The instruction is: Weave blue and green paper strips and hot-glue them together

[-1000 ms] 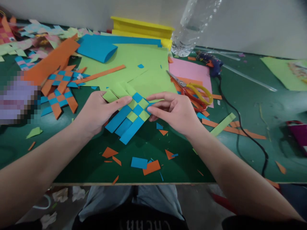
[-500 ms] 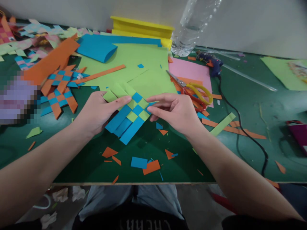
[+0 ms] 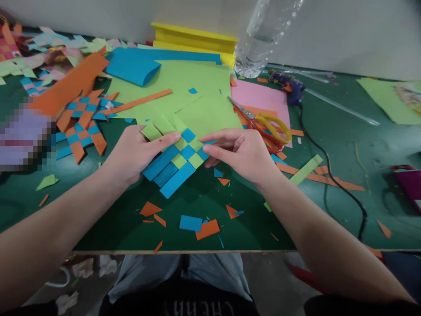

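Observation:
A small mat woven from blue and light green paper strips (image 3: 177, 160) lies on the green table (image 3: 345, 145) in front of me. My left hand (image 3: 138, 151) rests on the mat's left side, fingers laid flat over the green strips and pressing them down. My right hand (image 3: 240, 151) is at the mat's right edge, thumb and forefinger pinched on the end of a strip there.
Scissors with yellow and red handles (image 3: 266, 125) lie just right of my right hand on pink paper (image 3: 259, 96). A glue gun (image 3: 291, 85) with its black cord, a plastic bottle (image 3: 263, 35), green and blue sheets, an orange-blue woven piece (image 3: 82, 127) and scattered scraps surround the work.
The mat and my right hand have shifted slightly left and down. The left hand has hardly moved.

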Available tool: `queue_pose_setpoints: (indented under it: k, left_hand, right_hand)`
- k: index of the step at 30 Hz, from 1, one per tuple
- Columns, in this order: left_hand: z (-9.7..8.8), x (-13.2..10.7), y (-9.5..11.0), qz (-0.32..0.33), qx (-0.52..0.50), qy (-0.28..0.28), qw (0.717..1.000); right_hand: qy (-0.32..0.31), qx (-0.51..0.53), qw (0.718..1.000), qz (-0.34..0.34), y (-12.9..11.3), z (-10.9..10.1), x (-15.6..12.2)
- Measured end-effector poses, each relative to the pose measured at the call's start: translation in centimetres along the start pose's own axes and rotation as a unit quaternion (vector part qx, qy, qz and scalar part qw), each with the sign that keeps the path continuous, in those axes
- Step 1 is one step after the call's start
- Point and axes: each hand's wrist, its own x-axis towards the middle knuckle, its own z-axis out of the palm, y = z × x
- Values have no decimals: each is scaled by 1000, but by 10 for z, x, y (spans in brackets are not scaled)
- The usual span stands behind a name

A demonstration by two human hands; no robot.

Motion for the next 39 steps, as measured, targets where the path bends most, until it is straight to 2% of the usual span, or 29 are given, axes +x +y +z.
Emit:
queue_pose_setpoints:
  k: [3, 6, 9, 15, 21, 27, 33, 39]
  left_hand:
    - [-3, -2, 2, 61, 96, 9, 993]
    - [-4, -6, 6, 156, 264, 16, 952]
    - [-5, -9, 10, 193, 323, 15, 926]
    - [-4, -10, 11, 195, 314, 17, 929]
    - [-5, -10, 11, 188, 294, 7, 937]
    - [-6, -2, 7, 223, 238, -3, 945]
    - [-10, 1, 5, 194, 220, -39, 955]
    - [-11, 0, 4, 185, 233, -23, 955]
  right_hand:
    - [33, -27, 999, -25, 0, 0, 1]
    - [40, -59, 995, -70, -1, 1, -1]
    - [26, -84, 989, -117, -2, 4, -6]
    - [19, -127, 977, -168, -2, 7, -12]
    - [11, -150, 972, -180, 0, 6, -11]
    - [16, -150, 959, -239, 4, 7, -10]
    - [2, -147, 961, -235, 3, 7, -10]
    - [-12, -144, 963, -228, 2, 7, -10]
